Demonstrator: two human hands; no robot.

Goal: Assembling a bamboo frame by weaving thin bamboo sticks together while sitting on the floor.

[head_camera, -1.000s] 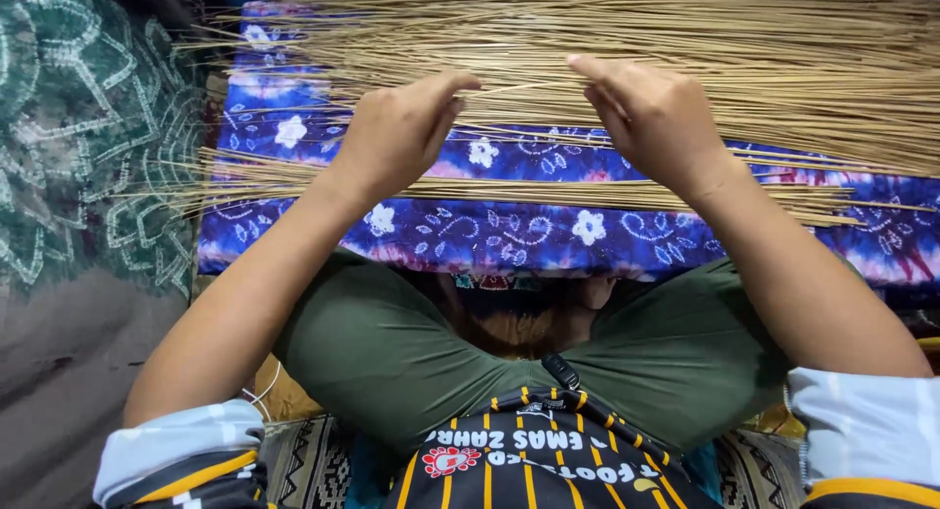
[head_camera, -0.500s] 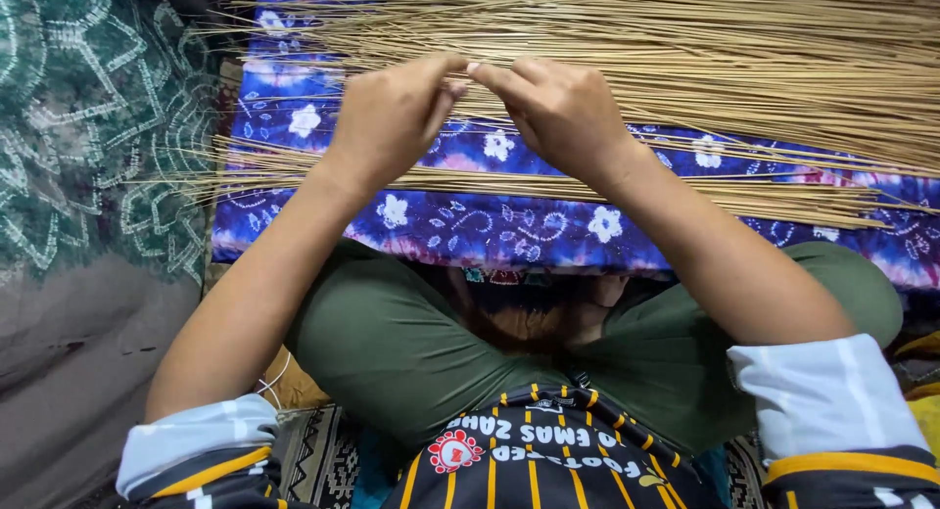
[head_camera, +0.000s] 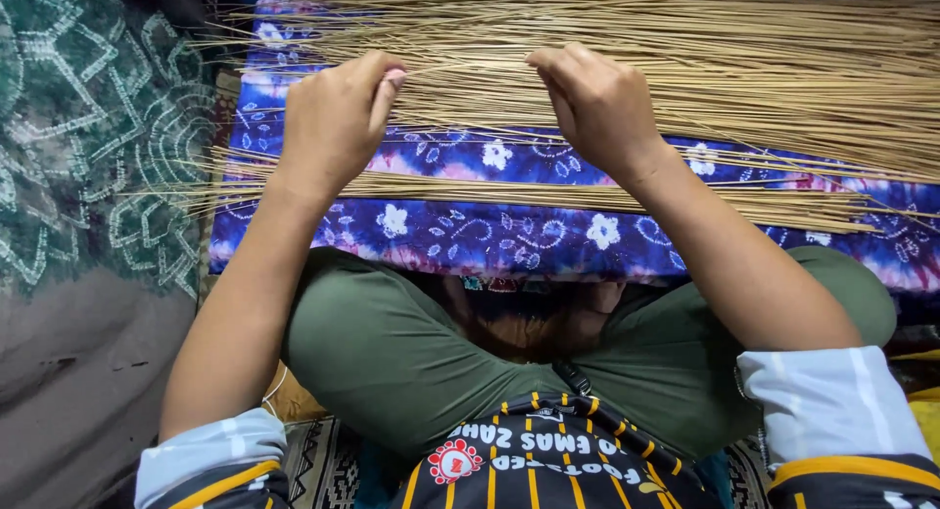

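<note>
A wide bundle of thin tan sticks [head_camera: 764,69] lies spread across a blue and purple flowered cloth [head_camera: 509,225]. My left hand [head_camera: 333,122] rests on the sticks at the left, fingers curled and pinching a few thin strands. At the middle, my right hand [head_camera: 597,108] has its fingers bent down onto the same strands. A smaller, narrower bunch of sticks [head_camera: 470,188] lies nearer to me on the cloth, under both wrists.
My folded legs in green trousers [head_camera: 392,352] sit just below the cloth. A dark green patterned fabric [head_camera: 88,127] covers the left side, with a grey surface [head_camera: 69,372] below it. A woven patterned mat [head_camera: 323,450] shows beneath me.
My hands came together at the middle of the sticks half a second ago and have now moved apart again, drawing a few strands between them.
</note>
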